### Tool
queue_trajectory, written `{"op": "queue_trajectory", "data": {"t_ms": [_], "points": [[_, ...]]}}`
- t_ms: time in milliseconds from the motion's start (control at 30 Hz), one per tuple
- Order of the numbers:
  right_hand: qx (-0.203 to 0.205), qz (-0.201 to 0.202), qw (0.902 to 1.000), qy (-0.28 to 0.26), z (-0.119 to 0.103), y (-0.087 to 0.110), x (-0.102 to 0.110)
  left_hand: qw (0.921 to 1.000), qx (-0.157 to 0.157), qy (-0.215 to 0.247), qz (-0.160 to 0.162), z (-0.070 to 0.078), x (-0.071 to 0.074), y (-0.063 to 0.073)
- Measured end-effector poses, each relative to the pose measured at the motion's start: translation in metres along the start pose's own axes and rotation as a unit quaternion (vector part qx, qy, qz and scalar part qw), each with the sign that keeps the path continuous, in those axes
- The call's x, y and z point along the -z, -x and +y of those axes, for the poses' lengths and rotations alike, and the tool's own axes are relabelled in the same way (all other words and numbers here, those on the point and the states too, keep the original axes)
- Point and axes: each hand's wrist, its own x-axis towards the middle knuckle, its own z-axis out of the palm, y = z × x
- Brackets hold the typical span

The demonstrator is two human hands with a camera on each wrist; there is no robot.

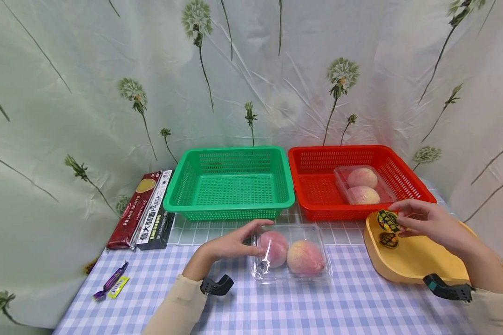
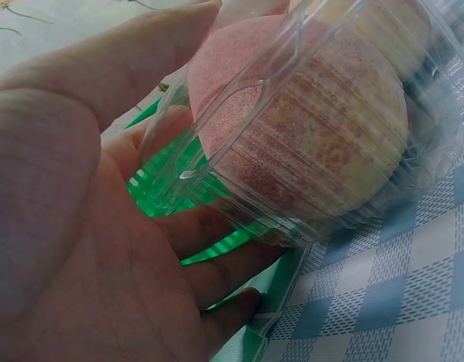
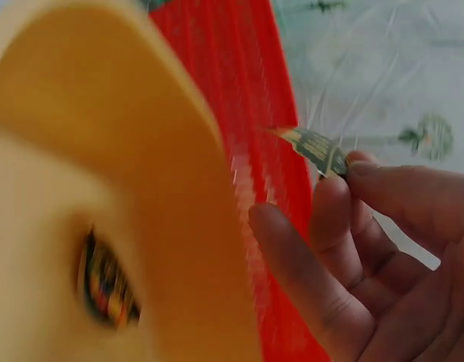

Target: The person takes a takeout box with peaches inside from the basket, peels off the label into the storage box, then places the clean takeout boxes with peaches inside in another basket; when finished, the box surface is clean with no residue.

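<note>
A clear plastic fruit box with two peaches inside lies on the checked cloth in front of me. My left hand holds its left end, thumb on the near side and fingers round the far side. In the left wrist view a peach shows through the ribbed plastic. Above the yellow tray, my right hand pinches a dark label with yellow and green print between thumb and fingertips. A second dark label lies in that tray, below the held one.
A green basket stands behind the box. Beside it, a red basket contains another clear box with two peaches. Pasta packs lean left of the green basket. Two small wrapped sweets lie at the left.
</note>
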Motion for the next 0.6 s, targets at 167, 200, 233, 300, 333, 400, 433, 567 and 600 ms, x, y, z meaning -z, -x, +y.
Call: {"op": "queue_trajectory", "data": {"t_ms": [167,200,233,300,333,400,433,567,600], "points": [[-0.020,-0.045,0.9986,-0.020,0.024,0.011,0.016,1.0000,0.002,-0.002,0.002,0.001,0.000,0.002],[-0.025,-0.052,0.9980,-0.026,0.029,0.012,0.018,1.0000,0.003,-0.001,0.002,0.001,0.001,0.002],[-0.030,-0.059,0.9973,-0.031,0.033,0.013,0.020,1.0000,0.003,-0.002,0.003,0.001,0.001,0.003],[-0.042,-0.076,0.9955,-0.038,0.040,0.013,0.023,1.0000,0.003,-0.002,0.004,0.002,0.001,0.003],[-0.051,-0.080,0.9948,-0.037,0.043,0.013,0.025,1.0000,0.002,-0.001,0.004,0.002,0.001,0.004],[-0.069,-0.090,0.9932,-0.030,0.048,0.013,0.027,1.0000,0.002,-0.004,0.003,0.001,0.002,0.004],[-0.077,-0.093,0.9925,-0.023,0.050,0.013,0.028,1.0000,0.002,-0.005,0.003,0.001,0.002,0.003],[-0.107,-0.099,0.9893,0.001,0.055,0.012,0.030,1.0000,0.005,-0.006,0.003,0.000,0.001,0.002],[-0.113,-0.099,0.9886,0.009,0.055,0.012,0.031,1.0000,0.006,-0.005,0.003,0.000,0.001,0.002]]}}
